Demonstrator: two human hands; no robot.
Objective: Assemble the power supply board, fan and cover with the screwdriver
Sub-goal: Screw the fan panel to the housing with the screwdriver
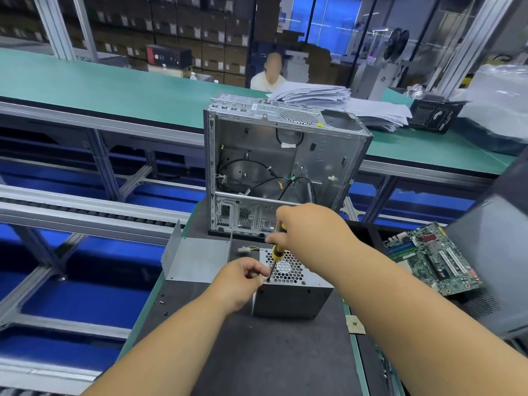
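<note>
Tabletop (257,352): a dark mat with green edging, carrying the work; a roller conveyor runs along its left side.
Computer case (285,155): open metal chassis standing upright at the far end of the tabletop, black cables loose inside it.
Motherboard (431,258): green board lying tilted to the right of the work, well apart from the power supply.
Cover (197,260): bent grey sheet-metal piece lying just left of the power supply, one flap standing up.
Power supply (291,298): grey metal box in the middle of the tabletop, just in front of the case, honeycomb fan grille facing up.
Right hand (311,232): above the power supply, fingers curled round the top of the screwdriver handle.
Left hand (243,281): at the box's near-left top corner, fingers pinched together beside the screwdriver tip; whether they hold a screw cannot be told.
Screwdriver (275,257): yellow-and-black handle, nearly upright, leaning slightly, tip down at the grille's near-left corner.
Connector (246,249): white plug with coloured wires behind the power supply.
Screws (161,303): small dark ones scattered on the mat to the left.
</note>
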